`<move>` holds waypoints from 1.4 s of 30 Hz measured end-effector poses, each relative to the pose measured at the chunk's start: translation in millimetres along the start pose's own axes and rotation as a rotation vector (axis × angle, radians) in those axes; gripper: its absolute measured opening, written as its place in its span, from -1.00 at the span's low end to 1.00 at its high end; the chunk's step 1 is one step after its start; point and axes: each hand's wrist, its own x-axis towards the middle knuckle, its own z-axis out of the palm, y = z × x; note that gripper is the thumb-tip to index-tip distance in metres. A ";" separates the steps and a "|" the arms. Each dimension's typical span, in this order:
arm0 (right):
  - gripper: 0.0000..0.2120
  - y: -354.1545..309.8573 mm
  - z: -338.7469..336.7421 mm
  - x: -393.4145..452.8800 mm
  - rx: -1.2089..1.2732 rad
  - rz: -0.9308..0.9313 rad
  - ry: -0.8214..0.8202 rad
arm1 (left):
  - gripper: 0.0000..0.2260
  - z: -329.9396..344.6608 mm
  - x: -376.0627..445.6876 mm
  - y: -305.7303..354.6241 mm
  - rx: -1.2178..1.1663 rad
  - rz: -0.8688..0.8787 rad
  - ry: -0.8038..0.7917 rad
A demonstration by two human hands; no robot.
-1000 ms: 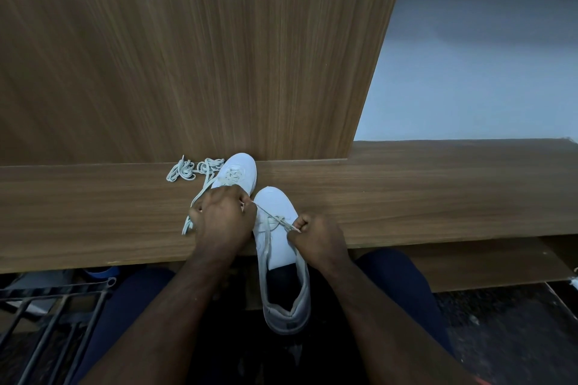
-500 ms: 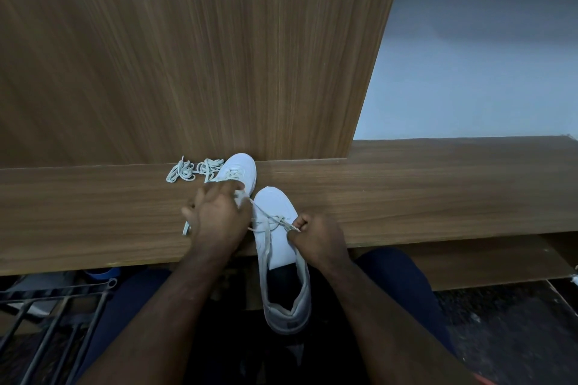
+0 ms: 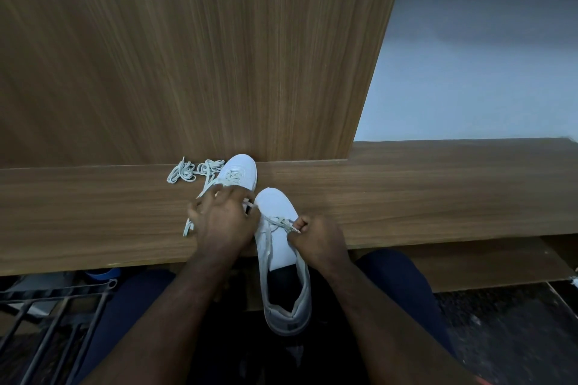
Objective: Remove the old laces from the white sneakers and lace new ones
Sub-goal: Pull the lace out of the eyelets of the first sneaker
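We are lacing the near sneaker (image 3: 276, 228), lying toe-forward over the wooden ledge's (image 3: 438, 197) front edge, beside the far sneaker (image 3: 239, 170). Our right hand (image 3: 319, 239) is pinching the lace (image 3: 283, 223) at the eyelets; our left hand (image 3: 223, 219) is pulling its other end, fingers curled. Loose laces (image 3: 187, 170) are lying bunched just left of the far sneaker.
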 end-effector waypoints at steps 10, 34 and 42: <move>-0.97 -0.1 0.5 0.4 -0.001 0.017 -0.005 | -0.86 7.3 -0.1 4.2 0.059 0.036 0.037; -0.97 2.5 1.4 1.2 0.001 -0.005 -0.003 | -0.82 12.6 -9.8 5.8 0.136 0.199 -0.183; -0.99 2.6 0.0 0.8 -0.004 0.001 -0.003 | -0.84 -1.3 5.7 -3.7 0.022 -0.019 0.132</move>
